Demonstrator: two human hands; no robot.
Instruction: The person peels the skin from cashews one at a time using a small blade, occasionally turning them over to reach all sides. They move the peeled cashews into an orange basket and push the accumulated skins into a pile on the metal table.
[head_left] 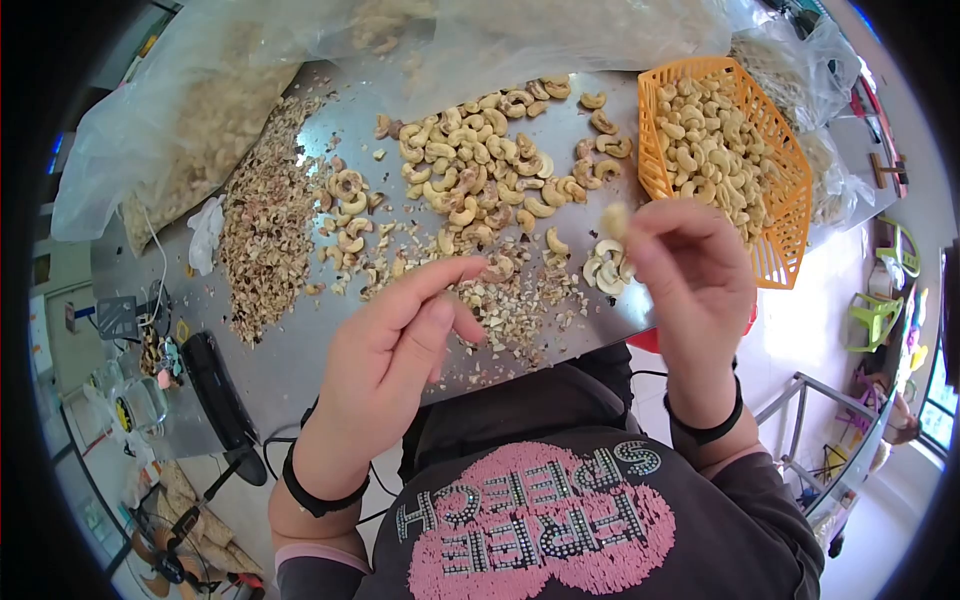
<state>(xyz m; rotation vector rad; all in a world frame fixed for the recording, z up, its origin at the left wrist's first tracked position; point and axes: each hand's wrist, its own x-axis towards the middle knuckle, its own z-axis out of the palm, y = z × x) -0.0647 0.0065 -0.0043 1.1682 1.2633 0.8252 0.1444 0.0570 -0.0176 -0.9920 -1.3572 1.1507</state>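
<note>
Over the metal table, my right hand [695, 280] pinches a pale cashew [615, 219] between thumb and fingertips, slightly blurred by motion. Below it lies a small group of pale cashews [606, 268]. My left hand [385, 350] hovers above the front of the table, index finger stretched out, thumb and other fingers loosely bent and apart. One cashew with brown skin [498, 267] shows right at its index fingertip. Crumbs and broken bits [520, 310] spread beneath that hand. A pile of whole cashews [460, 160], several with brown skin patches, sits in front of both hands.
An orange plastic basket [650, 150] full of cashews stands at the right. A heap of skins and fragments [265, 220] lies at the left. Clear plastic bags [190, 110] of nuts line the back. A black elongated device [215, 390] rests at the left edge.
</note>
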